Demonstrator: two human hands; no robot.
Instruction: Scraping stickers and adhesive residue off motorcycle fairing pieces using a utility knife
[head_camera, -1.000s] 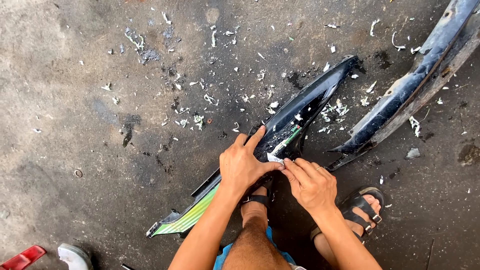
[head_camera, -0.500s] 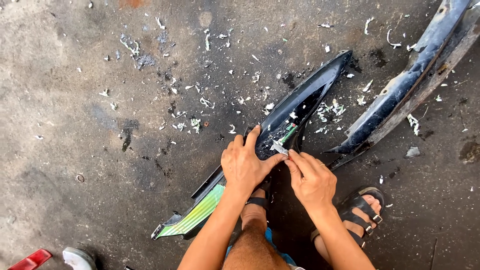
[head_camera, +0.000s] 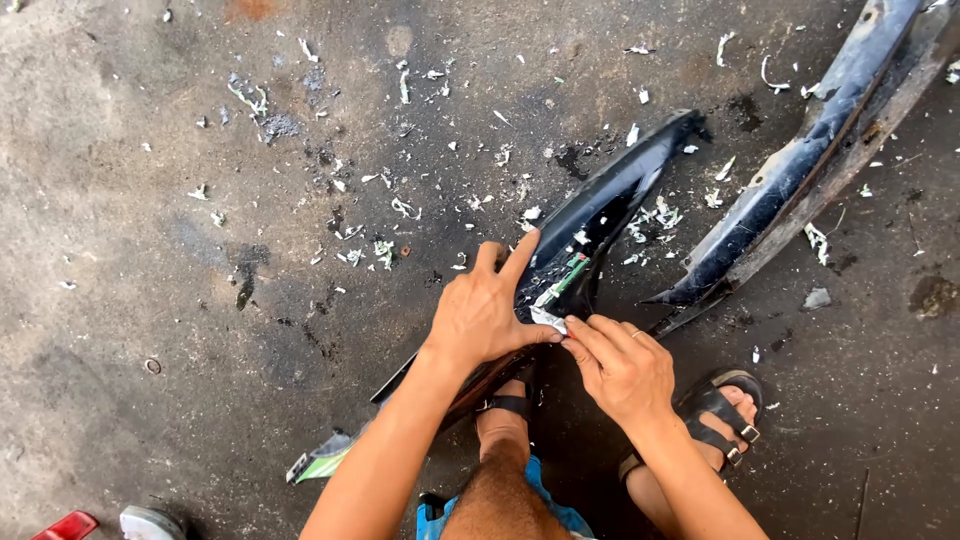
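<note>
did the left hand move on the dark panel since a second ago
No. The left hand stays pressed on the long dark panel, thumb beside the peeling sticker, as before.

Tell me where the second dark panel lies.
In the head view, the second dark panel lies on the concrete floor at upper right, beyond the sandalled foot.

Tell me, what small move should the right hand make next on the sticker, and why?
Probably pull the pinched sticker flap farther along the dark panel. The right hand grips its loose white edge, the left hand braces the panel, and green sticker remains stuck ahead.
</note>
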